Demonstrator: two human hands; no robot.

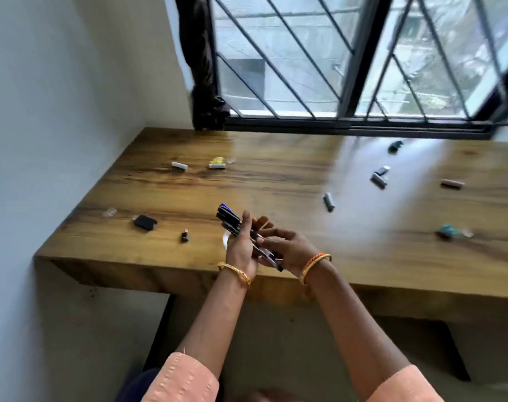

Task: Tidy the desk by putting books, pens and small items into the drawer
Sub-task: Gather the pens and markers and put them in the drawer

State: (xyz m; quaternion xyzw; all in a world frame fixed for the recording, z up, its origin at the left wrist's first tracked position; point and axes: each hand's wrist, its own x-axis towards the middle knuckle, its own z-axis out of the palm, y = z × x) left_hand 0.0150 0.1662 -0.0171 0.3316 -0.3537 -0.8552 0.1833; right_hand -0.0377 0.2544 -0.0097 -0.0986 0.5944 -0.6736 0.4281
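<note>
Wooden counter [276,175], set in a corner beneath a barred window [348,53]; white wall to the left.

Left hand [241,245]: raised above the counter's near edge, fingers curled round a bundle of dark pens [232,220] that fans out up and to the left. Gold bangle at the wrist.

Right hand [287,248]: just beside the left, fingertips pinching the lower end of the same bundle. Orange-and-gold bangle at the wrist.

Small items lying on the counter, all apart from the hands:
- black block [145,222], near left, with a clear bit beside it;
- small dark tube [184,236], upright, right of the block;
- white eraser [179,166], far left;
- yellow-and-white piece [217,163], next to it;
- grey oblong [328,201], centre right;
- two grey pieces [380,177], close together, farther right;
- brownish oblong [452,184], right;
- teal lumps, one far [395,146], one near right [447,231]; blurred, kind unclear.
</note>
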